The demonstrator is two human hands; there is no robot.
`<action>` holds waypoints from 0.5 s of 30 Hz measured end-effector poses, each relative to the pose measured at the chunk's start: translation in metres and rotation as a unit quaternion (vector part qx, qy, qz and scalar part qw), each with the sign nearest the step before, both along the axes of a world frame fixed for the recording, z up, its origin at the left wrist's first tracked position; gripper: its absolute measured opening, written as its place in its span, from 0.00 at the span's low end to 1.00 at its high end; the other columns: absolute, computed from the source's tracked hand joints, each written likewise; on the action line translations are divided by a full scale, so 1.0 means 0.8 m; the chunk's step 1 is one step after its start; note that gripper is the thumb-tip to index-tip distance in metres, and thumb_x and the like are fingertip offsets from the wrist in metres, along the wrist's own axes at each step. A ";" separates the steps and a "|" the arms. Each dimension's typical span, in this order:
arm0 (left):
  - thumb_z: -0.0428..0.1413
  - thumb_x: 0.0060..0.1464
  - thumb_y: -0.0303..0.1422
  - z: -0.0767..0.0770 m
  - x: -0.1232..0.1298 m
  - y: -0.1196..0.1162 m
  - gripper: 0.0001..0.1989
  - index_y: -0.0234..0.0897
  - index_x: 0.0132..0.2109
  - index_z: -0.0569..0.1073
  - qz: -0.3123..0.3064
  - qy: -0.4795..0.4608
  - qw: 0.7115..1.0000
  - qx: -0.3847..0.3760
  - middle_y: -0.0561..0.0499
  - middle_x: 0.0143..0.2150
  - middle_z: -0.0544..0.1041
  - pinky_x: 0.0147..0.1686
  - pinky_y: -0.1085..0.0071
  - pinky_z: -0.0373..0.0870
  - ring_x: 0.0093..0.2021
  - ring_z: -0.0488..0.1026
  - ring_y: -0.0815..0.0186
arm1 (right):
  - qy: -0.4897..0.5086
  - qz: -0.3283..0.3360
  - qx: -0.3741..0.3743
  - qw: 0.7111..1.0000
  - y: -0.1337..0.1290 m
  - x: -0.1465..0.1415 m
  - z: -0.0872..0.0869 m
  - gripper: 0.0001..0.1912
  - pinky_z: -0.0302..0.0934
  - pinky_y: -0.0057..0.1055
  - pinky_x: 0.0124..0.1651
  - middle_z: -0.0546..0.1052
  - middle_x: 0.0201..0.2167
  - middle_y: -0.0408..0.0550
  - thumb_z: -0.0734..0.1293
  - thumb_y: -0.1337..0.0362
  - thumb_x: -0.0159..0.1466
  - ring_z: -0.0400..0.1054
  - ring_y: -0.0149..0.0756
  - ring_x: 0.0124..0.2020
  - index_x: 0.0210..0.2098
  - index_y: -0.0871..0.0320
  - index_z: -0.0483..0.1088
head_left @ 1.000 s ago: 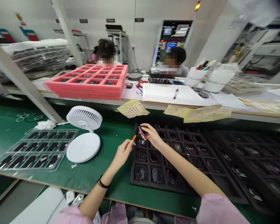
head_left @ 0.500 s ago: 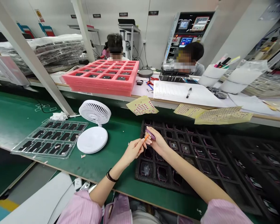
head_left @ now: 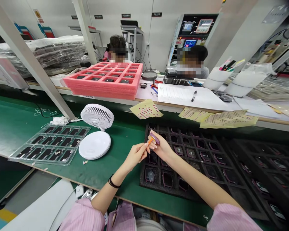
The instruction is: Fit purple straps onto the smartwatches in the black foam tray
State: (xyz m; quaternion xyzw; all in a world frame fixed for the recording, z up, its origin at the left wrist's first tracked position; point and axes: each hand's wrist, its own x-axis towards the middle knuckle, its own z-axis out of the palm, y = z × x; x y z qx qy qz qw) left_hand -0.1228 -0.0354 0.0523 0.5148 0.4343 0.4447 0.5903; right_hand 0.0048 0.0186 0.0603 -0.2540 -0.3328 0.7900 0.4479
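Note:
A small purple watch case (head_left: pixel 154 138) sits in the fingers of my right hand (head_left: pixel 163 148), which is closed around it. My left hand (head_left: pixel 136 156) pinches a thin orange stick (head_left: pixel 150 141), and its tip meets the side of the case. The exact contact point is too small to make out. Both hands are above the left edge of a black foam tray (head_left: pixel 144 184). Purple-rimmed watches (head_left: pixel 167 179) lie in the tray's pockets.
A white fan (head_left: pixel 95 145) stands left of my hands, beside a clear plastic tray (head_left: pixel 42 163) of black parts. A second dark tray (head_left: pixel 255 147) lies at the right. On the shelf ahead are a pink foam tray (head_left: pixel 101 89) and paper sheets (head_left: pixel 175 91). Two people sit beyond.
Both hands stay almost in place, with the orange stick still against the watch case. The stick and case have shifted very slightly; the view has moved a little.

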 end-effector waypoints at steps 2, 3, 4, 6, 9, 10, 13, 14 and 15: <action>0.50 0.54 0.53 0.002 0.000 0.000 0.24 0.35 0.27 0.67 -0.001 0.010 1.000 0.006 0.61 0.13 0.56 0.13 0.79 0.44 0.12 0.47 0.77 | 0.004 -0.007 0.002 1.000 0.000 -0.002 0.000 0.20 0.48 0.22 0.16 0.57 0.12 0.32 0.71 0.56 0.56 0.47 0.21 0.11 0.21 0.56 0.57; 0.50 0.54 0.53 0.003 -0.001 0.000 0.24 0.35 0.27 0.68 -0.003 0.017 1.000 0.006 0.61 0.13 0.57 0.13 0.79 0.44 0.12 0.47 0.77 | 0.002 -0.013 0.008 1.000 0.000 -0.002 0.000 0.19 0.48 0.22 0.15 0.58 0.12 0.32 0.72 0.56 0.56 0.47 0.21 0.11 0.21 0.56 0.58; 0.50 0.54 0.53 0.004 -0.001 0.000 0.24 0.35 0.27 0.68 -0.003 0.023 1.000 0.006 0.61 0.13 0.57 0.13 0.79 0.44 0.13 0.48 0.77 | -0.002 -0.020 0.016 1.000 0.000 -0.002 0.000 0.19 0.48 0.22 0.15 0.59 0.12 0.32 0.72 0.56 0.55 0.48 0.21 0.11 0.22 0.56 0.58; 0.50 0.54 0.53 0.005 -0.003 0.000 0.24 0.35 0.27 0.68 0.003 0.034 0.999 0.006 0.61 0.13 0.58 0.13 0.78 0.44 0.13 0.48 0.77 | -0.023 -0.037 0.034 0.998 -0.001 -0.001 0.000 0.18 0.49 0.23 0.16 0.60 0.12 0.32 0.73 0.55 0.54 0.49 0.22 0.11 0.23 0.55 0.60; 0.50 0.54 0.53 0.004 -0.005 0.002 0.24 0.34 0.28 0.70 0.005 0.048 0.999 0.005 0.60 0.13 0.59 0.13 0.78 0.44 0.13 0.49 0.77 | -0.068 -0.057 0.055 0.995 -0.002 0.001 -0.002 0.18 0.49 0.22 0.15 0.61 0.11 0.32 0.74 0.54 0.53 0.50 0.22 0.10 0.25 0.55 0.62; 0.50 0.53 0.53 0.003 -0.005 0.003 0.24 0.34 0.28 0.70 0.001 0.051 0.999 0.004 0.60 0.13 0.59 0.14 0.77 0.44 0.13 0.49 0.77 | -0.072 -0.055 0.053 0.995 -0.002 0.001 -0.004 0.18 0.48 0.22 0.14 0.60 0.11 0.31 0.74 0.54 0.53 0.49 0.22 0.10 0.25 0.55 0.62; 0.50 0.52 0.54 -0.001 -0.002 0.004 0.25 0.34 0.28 0.71 0.002 0.039 0.999 0.007 0.59 0.13 0.61 0.14 0.77 0.42 0.13 0.49 0.77 | -0.039 -0.003 0.017 0.999 -0.001 0.001 -0.010 0.20 0.42 0.22 0.12 0.58 0.09 0.31 0.72 0.52 0.54 0.44 0.20 0.08 0.22 0.56 0.60; 0.51 0.52 0.54 -0.003 0.000 0.003 0.25 0.34 0.28 0.70 0.007 0.027 1.000 0.007 0.59 0.13 0.60 0.14 0.77 0.42 0.13 0.48 0.77 | -0.026 0.020 0.004 0.999 -0.001 0.000 -0.012 0.22 0.41 0.22 0.12 0.56 0.08 0.31 0.71 0.51 0.55 0.42 0.20 0.08 0.20 0.56 0.59; 0.51 0.52 0.55 -0.005 0.002 0.003 0.25 0.34 0.28 0.70 0.015 0.014 1.000 0.006 0.60 0.13 0.60 0.14 0.77 0.41 0.13 0.48 0.77 | -0.018 0.040 -0.005 0.999 0.000 0.000 -0.014 0.23 0.41 0.22 0.12 0.55 0.08 0.31 0.70 0.50 0.56 0.41 0.20 0.08 0.18 0.56 0.57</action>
